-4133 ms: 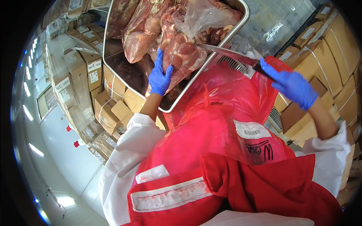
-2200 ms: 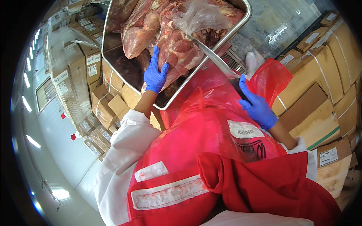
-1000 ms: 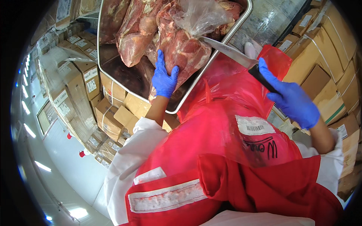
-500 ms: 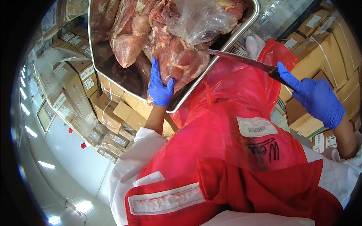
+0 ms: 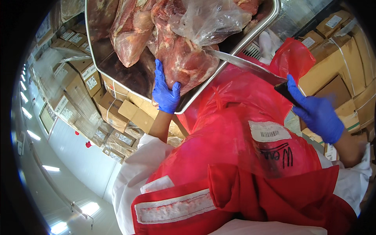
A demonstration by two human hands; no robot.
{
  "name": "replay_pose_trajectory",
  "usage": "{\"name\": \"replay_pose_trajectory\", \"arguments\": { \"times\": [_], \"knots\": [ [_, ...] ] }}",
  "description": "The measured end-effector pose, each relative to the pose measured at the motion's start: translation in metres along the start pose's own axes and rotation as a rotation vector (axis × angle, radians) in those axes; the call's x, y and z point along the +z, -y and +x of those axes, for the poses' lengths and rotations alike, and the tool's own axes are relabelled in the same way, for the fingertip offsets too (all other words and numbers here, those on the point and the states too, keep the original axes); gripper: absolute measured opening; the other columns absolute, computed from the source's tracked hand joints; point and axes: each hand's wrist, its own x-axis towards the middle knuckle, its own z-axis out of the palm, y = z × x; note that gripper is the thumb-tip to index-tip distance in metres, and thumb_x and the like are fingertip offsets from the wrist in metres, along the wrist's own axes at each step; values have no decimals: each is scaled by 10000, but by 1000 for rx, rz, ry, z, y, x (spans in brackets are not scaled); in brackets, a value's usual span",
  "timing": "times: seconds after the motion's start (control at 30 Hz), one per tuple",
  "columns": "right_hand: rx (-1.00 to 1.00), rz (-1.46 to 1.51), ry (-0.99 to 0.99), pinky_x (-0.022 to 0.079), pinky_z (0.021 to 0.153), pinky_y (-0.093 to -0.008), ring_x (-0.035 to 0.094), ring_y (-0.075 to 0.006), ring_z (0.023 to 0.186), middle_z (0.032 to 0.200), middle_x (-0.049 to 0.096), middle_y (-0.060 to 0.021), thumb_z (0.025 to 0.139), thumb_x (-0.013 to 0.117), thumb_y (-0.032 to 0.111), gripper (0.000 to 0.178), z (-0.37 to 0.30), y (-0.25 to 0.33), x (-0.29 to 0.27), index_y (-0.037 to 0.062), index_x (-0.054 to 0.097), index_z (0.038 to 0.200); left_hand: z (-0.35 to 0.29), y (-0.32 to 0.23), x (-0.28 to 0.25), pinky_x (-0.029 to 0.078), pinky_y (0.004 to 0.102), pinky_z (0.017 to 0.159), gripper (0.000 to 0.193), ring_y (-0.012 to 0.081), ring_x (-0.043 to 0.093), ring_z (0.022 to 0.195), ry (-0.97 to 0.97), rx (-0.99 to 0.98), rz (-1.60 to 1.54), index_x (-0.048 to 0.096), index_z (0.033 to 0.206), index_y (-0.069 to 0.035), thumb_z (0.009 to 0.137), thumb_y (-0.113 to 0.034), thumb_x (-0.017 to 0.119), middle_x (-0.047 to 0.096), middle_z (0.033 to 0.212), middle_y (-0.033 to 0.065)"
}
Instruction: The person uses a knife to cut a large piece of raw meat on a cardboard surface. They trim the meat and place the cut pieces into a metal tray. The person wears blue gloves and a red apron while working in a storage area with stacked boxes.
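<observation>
A large piece of raw red meat (image 5: 188, 64) lies in a deep metal tray (image 5: 93, 51) at the top of the view. My left hand (image 5: 166, 92), in a blue glove, grips its near end, thumb on the right and fingers along the left side. In my blue-gloved right hand (image 5: 319, 115) is a knife (image 5: 250, 67), held by its black handle with the index finger stretched along it. Its blade points left over the tray's rim, and the tip meets the meat's right side. Whether the tip is in the flesh, I cannot tell.
Another piece of meat (image 5: 131, 39) lies left in the tray. Crumpled clear plastic (image 5: 211, 21) covers the far part of the meat. Cardboard boxes (image 5: 333, 76) are stacked on the right; wrapped boxes (image 5: 72, 84) stand on the left. A red plastic apron (image 5: 219, 137) covers my front.
My right hand has moved left and a little nearer my body, bringing the knife handle with it. The knife tip stays at the meat. My left hand keeps its hold.
</observation>
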Motion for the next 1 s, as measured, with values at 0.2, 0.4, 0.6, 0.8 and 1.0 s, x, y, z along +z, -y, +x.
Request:
{"name": "replay_pose_trajectory", "arguments": {
  "times": [0.2,0.4,0.6,0.8,1.0],
  "knots": [
    [-1,211,-174,426,478,-392,538,-262,516,582,507,-116,849,576,215,715,0,-8,113,221,175,1440,1,-5,-4,429,414,890,863,400,480,1134,21,-15,65,209,1424,-93,795,-630,456,394,1359,195],
    [44,91,-193,417,450,-411,557,-262,533,602,524,-132,854,568,230,762,17,-4,185,264,90,1447,-7,0,-6,459,441,812,819,424,535,1026,-17,-13,150,215,1428,-142,801,-608,462,473,1281,204],
    [60,232,-153,447,623,-437,563,-395,643,707,549,-244,811,591,80,823,-17,32,63,297,103,1437,1,3,-6,462,439,812,793,417,542,1019,-44,67,142,212,1427,-141,798,-511,524,481,1275,197],
    [102,28,99,481,588,-398,571,-276,607,704,545,-190,818,538,38,781,-20,61,-32,284,124,1433,-8,-1,-8,452,434,846,806,410,529,1051,-32,58,88,189,1430,-123,782,-405,578,436,1318,199],
    [405,361,155,497,559,-301,453,-96,556,756,500,-160,813,546,12,715,-1,100,-72,253,242,1414,0,-2,-10,408,405,932,831,379,446,1178,14,71,60,186,1423,-69,772,-374,603,324,1408,183]
  ]
}}
